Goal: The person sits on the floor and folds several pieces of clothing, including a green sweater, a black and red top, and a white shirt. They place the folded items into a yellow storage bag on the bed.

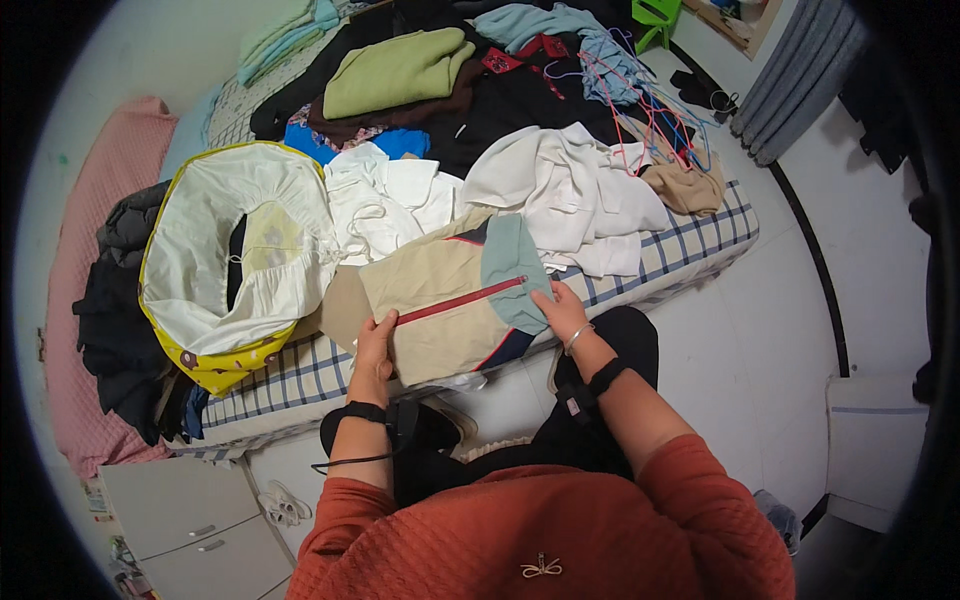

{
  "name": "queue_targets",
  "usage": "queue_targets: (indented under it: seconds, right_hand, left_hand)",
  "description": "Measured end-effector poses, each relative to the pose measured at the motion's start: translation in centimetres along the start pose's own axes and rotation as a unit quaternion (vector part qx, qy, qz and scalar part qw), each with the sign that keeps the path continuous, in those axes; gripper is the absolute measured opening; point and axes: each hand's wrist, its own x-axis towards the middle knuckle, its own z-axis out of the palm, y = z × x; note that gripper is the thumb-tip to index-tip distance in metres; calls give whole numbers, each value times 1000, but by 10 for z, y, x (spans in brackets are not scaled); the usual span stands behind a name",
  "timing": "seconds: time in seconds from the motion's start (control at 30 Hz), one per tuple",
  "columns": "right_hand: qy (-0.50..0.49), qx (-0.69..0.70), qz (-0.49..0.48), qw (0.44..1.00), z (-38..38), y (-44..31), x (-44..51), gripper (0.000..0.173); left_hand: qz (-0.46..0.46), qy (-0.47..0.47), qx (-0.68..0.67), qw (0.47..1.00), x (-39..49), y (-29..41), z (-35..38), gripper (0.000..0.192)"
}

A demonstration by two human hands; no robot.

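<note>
Between my hands, at the edge of the bed, is a folded beige jacket (439,304) with a light-green panel, navy corners and a red zipper. My left hand (379,345) grips its left edge beside the zipper's end, thumb on top. At the green right edge, my right hand (559,307) pinches the cloth. Left of the jacket stands a yellow fabric storage bag (244,358) with a white lining, its mouth wide; patterned cloth shows inside. White garments (562,187) lie crumpled just beyond the jacket, and a tan piece of cloth (345,307) lies at its left end.
A checked mattress (690,236) carries a heap of dark clothes (517,112), a folded green blanket (397,71) and tangled wire hangers (652,112). Dark clothes (116,337) and a pink quilted cover (112,195) are at the left. A grey cabinet (180,502) stands lower left.
</note>
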Motion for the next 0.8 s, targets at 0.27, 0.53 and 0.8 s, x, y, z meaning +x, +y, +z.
queue_targets:
  seconds: [0.27, 0.53, 0.8]
  right_hand:
    - [115, -113, -11, 987, -17, 2, 3, 27]
    - [-38, -363, -381, 850, 23, -36, -68, 38]
    - [-197, -322, -307, 874, 51, -47, -68, 38]
  left_hand:
    - [2, 18, 0, 1000, 8, -5, -6, 30]
    - [-2, -6, -101, 995, 1, -14, -3, 39]
    - [11, -3, -70, 997, -13, -8, 5, 40]
